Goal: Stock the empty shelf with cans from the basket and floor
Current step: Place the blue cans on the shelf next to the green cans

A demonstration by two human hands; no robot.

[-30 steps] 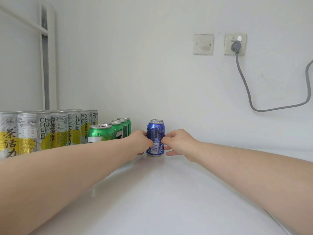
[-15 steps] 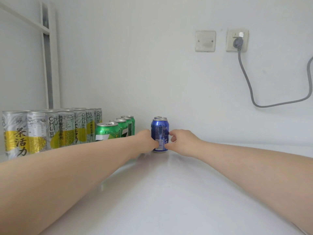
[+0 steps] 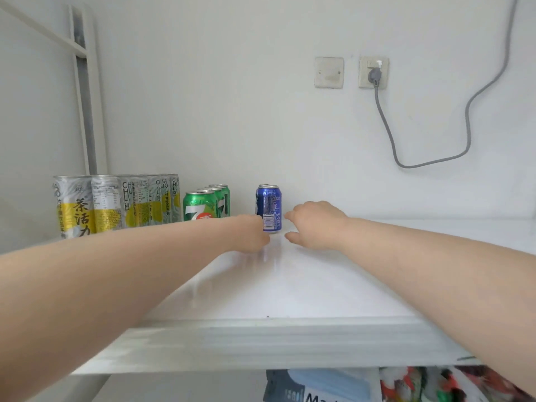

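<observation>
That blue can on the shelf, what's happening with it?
A person is stocking a white shelf with drink cans. The blue can stands upright near the back wall, and both hands flank it: the left hand close against its lower left side, the right hand just apart from it, fingers loosely curled. Neither hand clearly grips it. To the left stand a row of green cans and a row of taller yellow-and-silver cans. The shelf's right part is bare.
</observation>
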